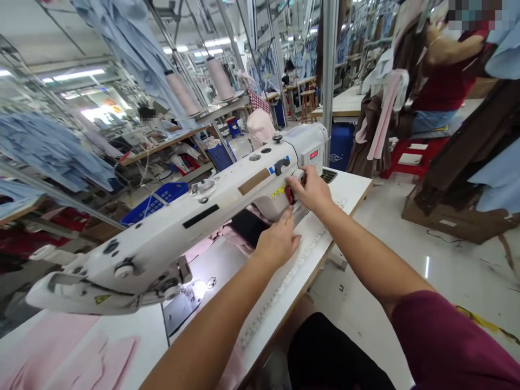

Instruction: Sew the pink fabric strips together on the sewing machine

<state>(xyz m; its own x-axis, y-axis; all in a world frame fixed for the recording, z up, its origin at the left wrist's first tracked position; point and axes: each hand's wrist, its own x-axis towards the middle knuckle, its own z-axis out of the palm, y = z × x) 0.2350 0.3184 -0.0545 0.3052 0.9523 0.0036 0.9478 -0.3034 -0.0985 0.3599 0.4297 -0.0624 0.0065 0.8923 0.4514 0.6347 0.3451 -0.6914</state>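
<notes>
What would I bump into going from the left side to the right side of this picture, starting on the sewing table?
Pink fabric pieces → needle plate → left hand → right hand → red stool

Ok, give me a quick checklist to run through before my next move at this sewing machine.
1. Right hand on the red control at the sewing machine's right end: ok, fingers on it.
2. Left hand clear of the needle area: ok, it rests on the table, well to the needle's right.
3. Display panel lit: ok, red digits glow.
4. Fabric under the needle: cannot tell.
5. Loose pink fabric pieces clear of the needle: ok, they lie at the table's near left.
6. Thread from the cones running freely: cannot tell.
</notes>
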